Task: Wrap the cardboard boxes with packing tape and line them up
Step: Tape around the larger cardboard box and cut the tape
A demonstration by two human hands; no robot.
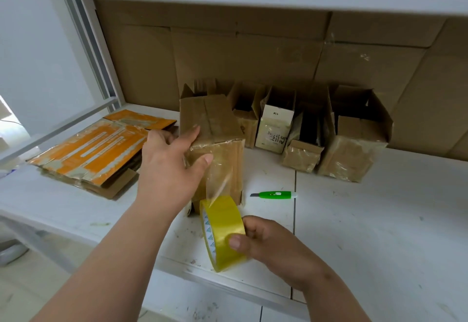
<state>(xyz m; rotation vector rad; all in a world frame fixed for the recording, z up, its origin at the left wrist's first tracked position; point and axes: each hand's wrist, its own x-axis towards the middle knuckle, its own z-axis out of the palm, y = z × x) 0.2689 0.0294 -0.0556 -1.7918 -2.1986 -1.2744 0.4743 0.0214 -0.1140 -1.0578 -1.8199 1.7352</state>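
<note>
I see the box [215,144] in the middle of the frame, standing on the white shelf [379,220]. Its long side runs away from me, toward the back wall. My left hand [172,164] is on its near top corner, fingers out straight, thumb pressing the front face. My right hand [268,240] is lower, just in front of the box, and grips the yellow tape roll [222,230]. A clear strip of tape [220,185] runs up from the roll to the front of the box. So the box is above and behind the roll. I think the roll must go around it next, and my right hand is the one to carry it.
</note>
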